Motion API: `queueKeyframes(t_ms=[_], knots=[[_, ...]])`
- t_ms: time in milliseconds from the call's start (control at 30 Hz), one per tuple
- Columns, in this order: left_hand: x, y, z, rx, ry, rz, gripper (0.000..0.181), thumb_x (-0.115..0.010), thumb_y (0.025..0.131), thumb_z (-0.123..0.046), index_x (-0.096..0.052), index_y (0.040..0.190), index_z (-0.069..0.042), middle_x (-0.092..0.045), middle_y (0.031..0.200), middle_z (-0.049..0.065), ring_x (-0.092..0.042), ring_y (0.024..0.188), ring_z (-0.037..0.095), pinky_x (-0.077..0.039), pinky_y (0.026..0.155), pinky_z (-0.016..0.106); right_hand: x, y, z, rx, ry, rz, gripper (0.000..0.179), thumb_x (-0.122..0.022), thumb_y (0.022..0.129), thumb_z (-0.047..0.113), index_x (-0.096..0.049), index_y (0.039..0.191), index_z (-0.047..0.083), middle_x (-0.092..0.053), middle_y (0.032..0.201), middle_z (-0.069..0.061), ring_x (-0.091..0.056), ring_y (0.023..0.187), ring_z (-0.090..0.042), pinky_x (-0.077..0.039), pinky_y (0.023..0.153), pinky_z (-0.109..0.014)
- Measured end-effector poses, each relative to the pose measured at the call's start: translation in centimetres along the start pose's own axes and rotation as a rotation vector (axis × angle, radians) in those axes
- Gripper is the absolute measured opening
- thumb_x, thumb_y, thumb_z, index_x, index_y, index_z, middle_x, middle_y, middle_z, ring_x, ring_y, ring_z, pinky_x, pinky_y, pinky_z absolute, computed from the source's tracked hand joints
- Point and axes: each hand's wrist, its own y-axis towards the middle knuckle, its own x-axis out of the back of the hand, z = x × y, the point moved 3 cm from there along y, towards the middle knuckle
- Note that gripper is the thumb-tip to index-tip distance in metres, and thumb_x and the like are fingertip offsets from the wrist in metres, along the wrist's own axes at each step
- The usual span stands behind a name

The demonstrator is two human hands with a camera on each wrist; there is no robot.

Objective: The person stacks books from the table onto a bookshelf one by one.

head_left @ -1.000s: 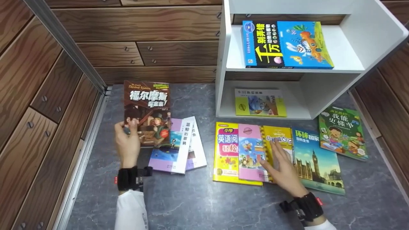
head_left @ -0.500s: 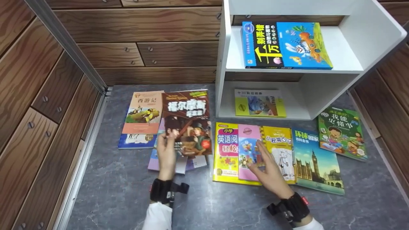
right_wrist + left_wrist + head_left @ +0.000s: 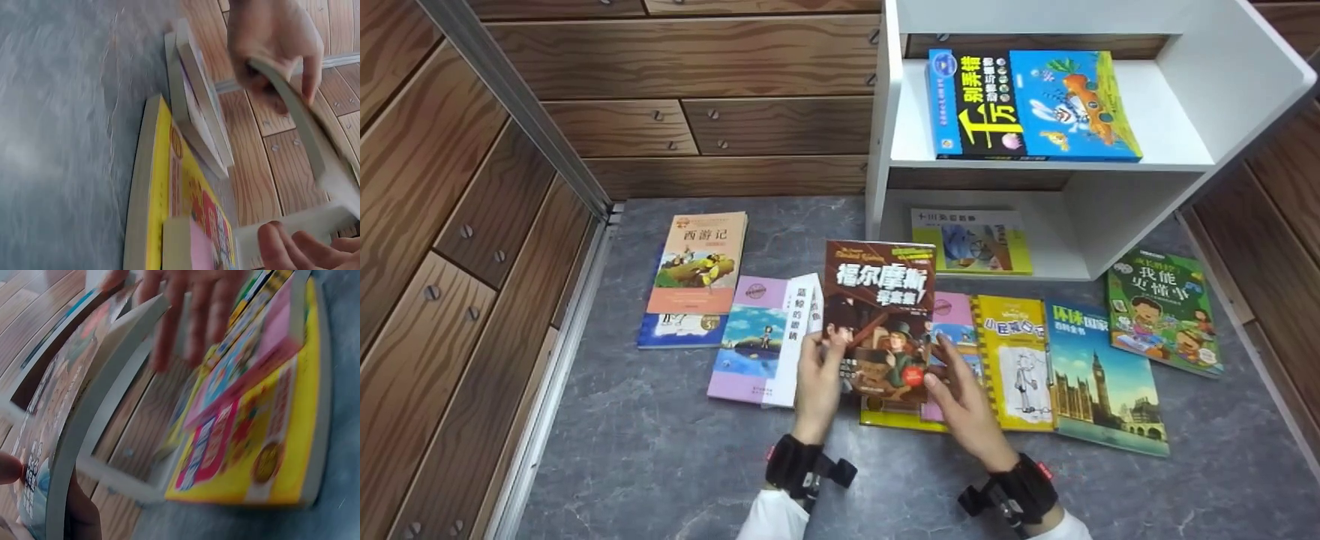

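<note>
My left hand (image 3: pixel 819 379) grips a brown paperback book (image 3: pixel 877 300) by its lower left side, thumb on the cover and fingers beneath. The book is held up over a yellow book (image 3: pixel 242 455) and a pink book (image 3: pixel 958 307), hiding much of both. At the book's right edge is my right hand (image 3: pixel 971 401), its fingers extended and close to the cover. In the left wrist view the right fingers (image 3: pixel 197 320) hang straight beyond the book's edge. The right wrist view shows the left hand (image 3: pixel 275 45) pinching the book's end.
A white shelf unit (image 3: pixel 881 150) holds books on both levels. To the left lie an orange-pink book (image 3: pixel 697 262) over a blue one and two lilac books (image 3: pixel 746 341). A yellow diary-style book (image 3: pixel 1016 367), a teal clock-tower book (image 3: pixel 1110 382) and a green book (image 3: pixel 1166 315) lie right.
The left hand has carried the brown book rightward from above the left-hand pile, uncovering the orange-pink and lilac books. The right hand has moved left to the book's edge.
</note>
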Motion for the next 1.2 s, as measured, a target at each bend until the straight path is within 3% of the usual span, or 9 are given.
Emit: queueKeyframes(t_ms=[133, 300, 533, 600, 733, 867, 1000, 1067, 1200], knots=[[-1.2, -0.7, 0.4, -0.006, 0.005, 0.012, 0.016, -0.061, 0.105, -0.014, -0.054, 0.104, 0.001, -0.046, 0.078, -0.002, -0.044, 0.057, 0.007, -0.040, 0.047, 0.019, -0.3, 0.1, 0.3, 0.007, 0.050, -0.027, 0.062, -0.049, 0.109, 0.005, -0.018, 0.162, -0.008, -0.030, 0.161, -0.034, -0.047, 0.140, -0.036, -0.046, 0.109, -0.023], [-2.3, -1.3, 0.8, 0.012, -0.038, 0.027, 0.016, -0.059, 0.105, -0.014, -0.054, 0.108, 0.001, -0.046, 0.083, -0.001, -0.044, 0.062, 0.007, -0.040, 0.050, 0.019, -0.3, 0.2, 0.2, -0.044, 0.059, -0.060, 0.064, -0.046, 0.111, 0.009, -0.011, 0.163, -0.007, -0.032, 0.160, -0.034, -0.063, 0.121, -0.013, -0.056, 0.097, -0.026], [-3.0, -1.7, 1.2, 0.036, -0.082, 0.074, 0.015, -0.055, 0.107, -0.012, -0.051, 0.113, 0.001, -0.048, 0.094, 0.002, -0.048, 0.075, 0.011, -0.044, 0.065, 0.021, 0.1, 0.4, 0.0, -0.062, 0.047, -0.124, 0.063, -0.045, 0.111, 0.007, -0.011, 0.160, -0.013, -0.020, 0.165, -0.034, -0.044, 0.141, -0.039, -0.044, 0.106, -0.015], [-3.1, -1.7, 1.2, 0.030, -0.088, 0.078, 0.015, -0.055, 0.107, -0.011, -0.051, 0.113, 0.002, -0.048, 0.095, 0.002, -0.049, 0.082, 0.012, -0.044, 0.072, 0.023, 0.1, 0.5, 0.0, -0.021, 0.071, -0.116, 0.062, -0.044, 0.110, 0.003, -0.011, 0.158, -0.015, -0.017, 0.165, -0.036, -0.039, 0.147, -0.028, -0.039, 0.110, -0.014], [-3.0, -1.5, 1.2, 0.029, -0.082, 0.097, 0.015, -0.055, 0.106, -0.007, -0.051, 0.115, 0.004, -0.050, 0.094, 0.003, -0.049, 0.086, 0.013, -0.043, 0.077, 0.023, 0.4, 0.7, 0.3, 0.066, 0.117, -0.107, 0.056, -0.043, 0.109, -0.001, -0.018, 0.157, -0.015, -0.037, 0.152, -0.042, -0.059, 0.120, -0.007, -0.053, 0.096, -0.019], [-3.0, -1.1, 1.0, 0.016, -0.048, 0.164, 0.022, -0.056, 0.106, -0.009, -0.051, 0.121, 0.006, -0.062, 0.106, 0.010, -0.057, 0.096, 0.014, -0.046, 0.086, 0.026, 1.4, 1.2, 1.0, 0.123, 0.074, -0.119, 0.052, -0.044, 0.108, -0.003, -0.025, 0.155, -0.015, -0.051, 0.131, -0.042, -0.062, 0.098, -0.005, -0.056, 0.082, -0.019], [-2.8, -0.4, 0.4, -0.042, 0.016, 0.244, 0.034, -0.057, 0.106, -0.013, -0.049, 0.132, 0.008, -0.064, 0.121, 0.020, -0.064, 0.109, 0.027, -0.052, 0.096, 0.034, 2.9, 1.9, 1.9, 0.128, 0.016, -0.108, 0.053, -0.045, 0.108, -0.002, -0.026, 0.157, -0.013, -0.043, 0.149, -0.040, -0.062, 0.112, -0.003, -0.055, 0.090, -0.018], [-2.5, 0.0, 0.0, -0.096, 0.081, 0.264, 0.040, -0.058, 0.105, -0.014, -0.047, 0.138, 0.007, -0.062, 0.124, 0.022, -0.064, 0.111, 0.032, -0.054, 0.096, 0.038, 3.6, 2.2, 2.4, 0.135, -0.019, -0.086, 0.052, -0.046, 0.108, -0.002, -0.030, 0.157, -0.010, -0.044, 0.151, -0.036, -0.062, 0.116, -0.004, -0.055, 0.092, -0.019], [-1.8, 1.0, -1.0, -0.214, 0.275, 0.247, 0.057, -0.061, 0.103, -0.019, -0.038, 0.150, 0.003, -0.056, 0.136, 0.019, -0.061, 0.120, 0.032, -0.054, 0.100, 0.043, 5.0, 2.5, 3.7, 0.160, -0.135, -0.025, 0.049, -0.048, 0.108, -0.001, -0.040, 0.156, -0.002, -0.064, 0.134, -0.026, -0.066, 0.099, -0.008, -0.059, 0.079, -0.023]])
